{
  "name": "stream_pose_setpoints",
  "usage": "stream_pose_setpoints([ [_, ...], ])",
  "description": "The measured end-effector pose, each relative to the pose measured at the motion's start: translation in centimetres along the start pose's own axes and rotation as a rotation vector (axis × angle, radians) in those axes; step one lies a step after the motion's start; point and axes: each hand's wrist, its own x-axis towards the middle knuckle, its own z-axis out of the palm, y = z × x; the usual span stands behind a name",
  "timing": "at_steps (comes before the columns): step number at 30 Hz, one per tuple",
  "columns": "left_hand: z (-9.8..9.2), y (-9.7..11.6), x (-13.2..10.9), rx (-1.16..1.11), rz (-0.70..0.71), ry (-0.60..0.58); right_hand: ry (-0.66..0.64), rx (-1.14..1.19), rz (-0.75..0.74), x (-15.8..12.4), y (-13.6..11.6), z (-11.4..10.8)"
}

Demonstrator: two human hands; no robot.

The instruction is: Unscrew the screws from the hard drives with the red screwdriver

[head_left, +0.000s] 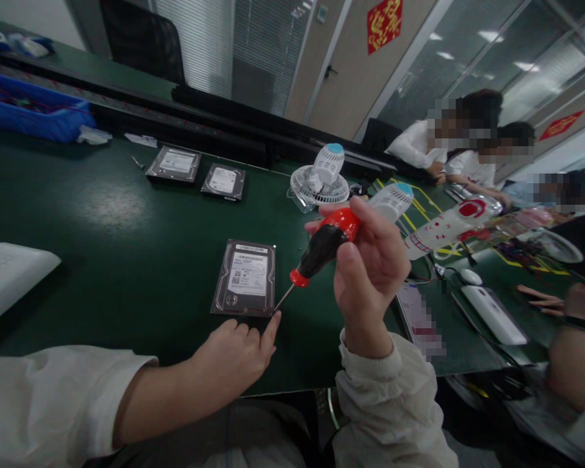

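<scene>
A hard drive (246,276) with a white label lies flat on the green table in front of me. My right hand (370,266) is closed around the handle of a red and black screwdriver (324,247), held at a slant. Its shaft points down to the drive's near right corner, where the tip meets the edge. My left hand (236,351) rests at the drive's near edge, index finger stretched out to that corner by the screwdriver tip. The other fingers of this hand are bent, with nothing visible in them.
Two more hard drives lie farther back, one left (174,164) and one right (224,181). White fans (322,179), a printed bottle (453,224) and a phone (416,318) are on the right. A blue bin (34,110) stands back left. Other people sit on the right.
</scene>
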Motion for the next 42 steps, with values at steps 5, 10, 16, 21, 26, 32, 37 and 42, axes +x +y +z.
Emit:
stream_pose_setpoints([
  [5, 0.14, -0.05, -0.06, 0.003, 0.002, 0.005, -0.006, -0.012, -0.015, 0.01, -0.12, 0.04],
  [10, -0.02, -0.11, 0.11, 0.009, -0.004, 0.001, -0.013, -0.019, 0.028, -0.12, 0.09, 0.07],
  [16, 0.09, -0.06, 0.07, 0.003, 0.0, 0.005, -0.011, 0.015, -0.006, -0.03, 0.04, 0.05],
  [21, 0.17, -0.11, 0.09, 0.007, -0.007, 0.018, 0.059, 0.141, 0.009, -0.15, 0.11, 0.29],
  [26, 0.04, -0.08, 0.14, 0.001, -0.005, 0.024, 0.026, 0.227, 0.052, -0.25, 0.09, 0.41],
  [32, 0.03, -0.02, 0.21, 0.008, -0.008, 0.038, 0.084, 0.166, 0.021, -0.2, 0.09, 0.47],
  [37, 0.4, 0.04, 0.21, -0.005, -0.014, 0.042, 0.005, 0.227, 0.062, -0.21, -0.04, 0.35],
  [42, 0.52, 0.06, 0.13, -0.022, -0.017, 0.05, 0.107, 0.116, 0.014, -0.18, 0.02, 0.54],
])
